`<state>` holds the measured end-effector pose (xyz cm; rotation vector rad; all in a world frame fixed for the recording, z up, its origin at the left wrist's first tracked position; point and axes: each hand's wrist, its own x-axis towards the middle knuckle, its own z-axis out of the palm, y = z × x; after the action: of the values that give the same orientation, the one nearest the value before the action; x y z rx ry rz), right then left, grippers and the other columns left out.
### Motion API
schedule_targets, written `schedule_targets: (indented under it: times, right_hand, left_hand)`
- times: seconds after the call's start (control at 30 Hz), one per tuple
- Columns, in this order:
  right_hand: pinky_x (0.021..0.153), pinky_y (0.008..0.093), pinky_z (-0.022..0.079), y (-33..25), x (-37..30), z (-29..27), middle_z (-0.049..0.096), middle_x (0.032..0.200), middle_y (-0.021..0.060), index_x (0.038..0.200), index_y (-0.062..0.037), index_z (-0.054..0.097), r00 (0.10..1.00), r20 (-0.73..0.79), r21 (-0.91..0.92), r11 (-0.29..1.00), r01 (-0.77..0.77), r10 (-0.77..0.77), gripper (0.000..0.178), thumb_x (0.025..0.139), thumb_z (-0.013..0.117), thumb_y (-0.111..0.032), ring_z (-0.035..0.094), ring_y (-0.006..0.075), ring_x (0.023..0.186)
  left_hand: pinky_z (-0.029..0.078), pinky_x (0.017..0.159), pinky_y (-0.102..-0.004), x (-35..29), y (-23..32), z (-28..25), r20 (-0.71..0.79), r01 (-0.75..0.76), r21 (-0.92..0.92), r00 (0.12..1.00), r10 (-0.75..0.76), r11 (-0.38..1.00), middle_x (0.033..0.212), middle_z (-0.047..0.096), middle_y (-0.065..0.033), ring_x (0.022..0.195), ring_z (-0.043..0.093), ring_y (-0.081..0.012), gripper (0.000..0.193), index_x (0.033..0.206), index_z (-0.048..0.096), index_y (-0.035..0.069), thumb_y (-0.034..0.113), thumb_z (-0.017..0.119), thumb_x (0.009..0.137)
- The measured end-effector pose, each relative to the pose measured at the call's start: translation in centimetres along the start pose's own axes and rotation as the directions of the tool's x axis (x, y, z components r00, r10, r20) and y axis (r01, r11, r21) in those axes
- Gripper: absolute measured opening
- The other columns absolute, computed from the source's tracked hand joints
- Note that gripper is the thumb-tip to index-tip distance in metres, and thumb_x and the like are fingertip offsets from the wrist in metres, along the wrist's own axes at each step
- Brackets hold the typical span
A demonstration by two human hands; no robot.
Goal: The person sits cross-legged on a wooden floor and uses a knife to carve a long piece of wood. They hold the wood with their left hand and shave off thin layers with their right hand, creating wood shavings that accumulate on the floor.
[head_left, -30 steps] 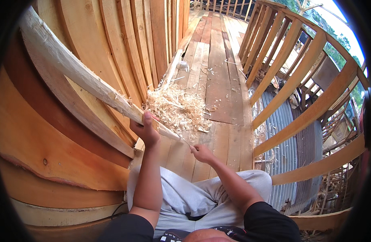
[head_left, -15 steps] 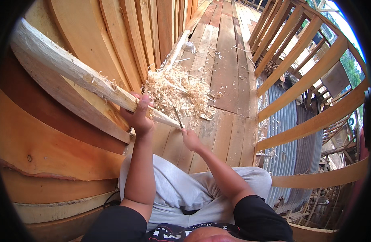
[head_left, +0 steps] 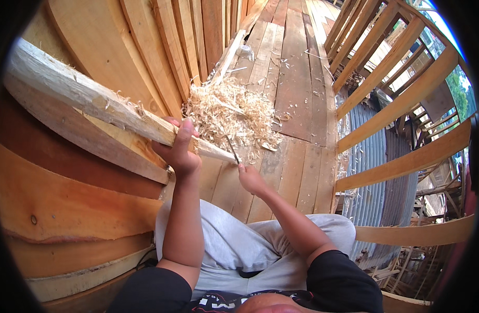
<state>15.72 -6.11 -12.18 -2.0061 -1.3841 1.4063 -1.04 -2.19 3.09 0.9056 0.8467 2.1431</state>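
Observation:
A long, pale, rough-shaved wooden pole point(head_left: 99, 97) slants from the upper left down to a narrower end in front of me. My left hand point(head_left: 181, 151) is wrapped round it from below near that end, thumb up along the side. In my right hand point(head_left: 251, 180) is a knife point(head_left: 232, 148), gripped by its handle, with the thin dark blade pointing up and away. The blade lies at the tip of the pole; whether it touches the wood I cannot tell. Just beyond the tip spreads a heap of curly wood shavings point(head_left: 226, 112).
Upright planks point(head_left: 140, 52) wall the left side. On the right runs a slatted wooden railing point(head_left: 401, 156), with corrugated metal sheets point(head_left: 367, 182) below it. A strip of wood point(head_left: 229, 55) and a small whitish object point(head_left: 245, 51) lie on the plank floor point(head_left: 291, 88). My grey-trousered legs are folded beneath my arms.
Both hands hold the same grips. The knife and right hand sit slightly farther right and lower in view, and the whole view has shifted a little.

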Motion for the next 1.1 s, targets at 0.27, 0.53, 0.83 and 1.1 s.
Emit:
schedule_targets:
  times: [0.27,0.53,0.83,1.1]
  right_hand:
    - [0.07,0.0535,0.045,-3.8,-3.4,0.7,0.06,0.072,0.0314,0.076,0.0092,0.061,0.908,-0.21,-0.153,0.929,0.336,-0.363,0.053,0.101,0.039,-0.031,0.06,0.0473,0.073]
    - [0.072,0.0514,0.044,-1.5,-1.2,-0.3,0.058,0.074,0.0313,0.077,0.008,0.058,0.976,-0.079,-0.097,0.976,0.195,-0.203,0.053,0.102,0.038,-0.034,0.059,0.0455,0.074]
    - [0.07,0.0486,0.044,2.4,1.4,0.4,0.057,0.074,0.0297,0.082,0.0075,0.058,0.976,-0.088,-0.055,0.979,0.196,-0.2,0.051,0.102,0.039,-0.035,0.058,0.0442,0.072]
    - [0.071,0.0519,0.046,-5.7,-4.6,-1.2,0.063,0.079,0.0312,0.081,0.0104,0.062,0.882,-0.128,-0.032,0.891,0.454,-0.454,0.051,0.101,0.041,-0.032,0.061,0.048,0.078]
  left_hand:
    - [0.047,0.058,-0.0314,-0.2,0.3,0.5,0.001,-0.006,0.014,1.0,0.006,1.0,0.071,0.05,-0.0047,0.055,0.053,-0.0161,0.019,0.088,0.051,0.008,0.008,0.067,0.077]
    - [0.047,0.058,-0.0304,0.0,-0.2,-0.1,-0.002,0.041,-0.024,0.999,-0.041,0.999,0.065,0.051,-0.0036,0.056,0.053,-0.0155,0.018,0.089,0.051,0.007,0.009,0.066,0.078]
    - [0.049,0.056,-0.0287,0.1,-0.7,-0.1,0.031,0.032,-0.087,0.999,-0.029,0.996,0.073,0.054,-0.0056,0.058,0.055,-0.0148,0.017,0.086,0.054,0.005,0.004,0.068,0.077]
    - [0.048,0.058,-0.0299,0.1,-0.9,-0.3,-0.012,-0.019,-0.042,1.0,0.018,0.999,0.072,0.052,-0.0042,0.059,0.054,-0.0145,0.017,0.085,0.053,0.005,0.005,0.068,0.077]
